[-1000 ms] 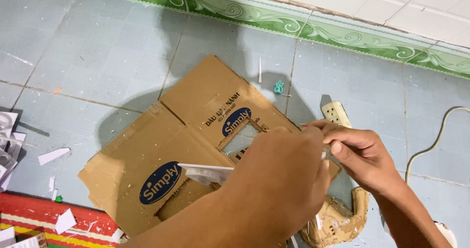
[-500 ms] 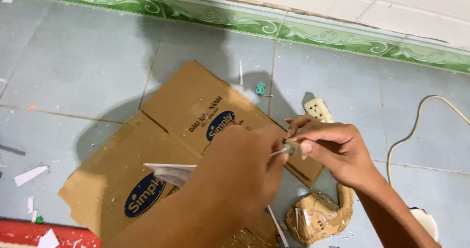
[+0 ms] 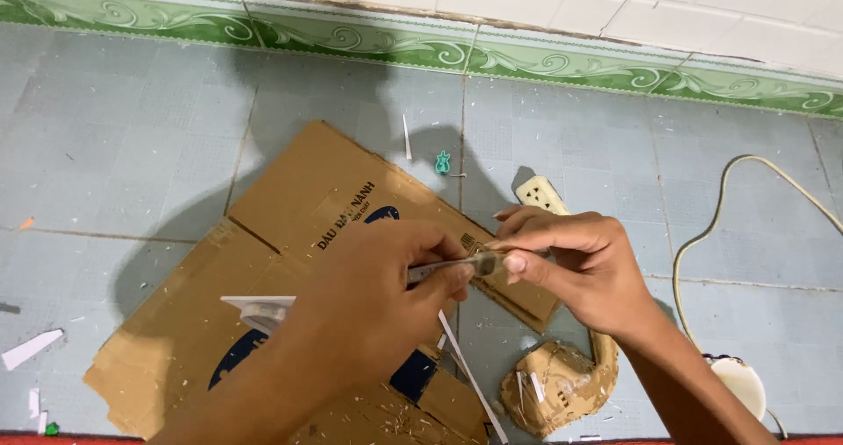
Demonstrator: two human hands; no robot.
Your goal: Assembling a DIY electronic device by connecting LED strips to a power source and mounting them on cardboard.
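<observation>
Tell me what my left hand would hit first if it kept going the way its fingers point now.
The left hand points right, toward the right hand. Their fingertips already meet around a small thin grey piece, so that piece and the right hand's fingers come first. Both seem to sit above the flattened cardboard, though depth is unclear.

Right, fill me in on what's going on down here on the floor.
A person is working over a flattened cardboard box lying on the tiled floor. Both hands meet above it: the left hand and the right hand pinch a small thin grey piece between their fingertips. A white strip pokes out from under the left hand. Nearby lie a roll of brown tape, a white power strip and a cable.
</observation>
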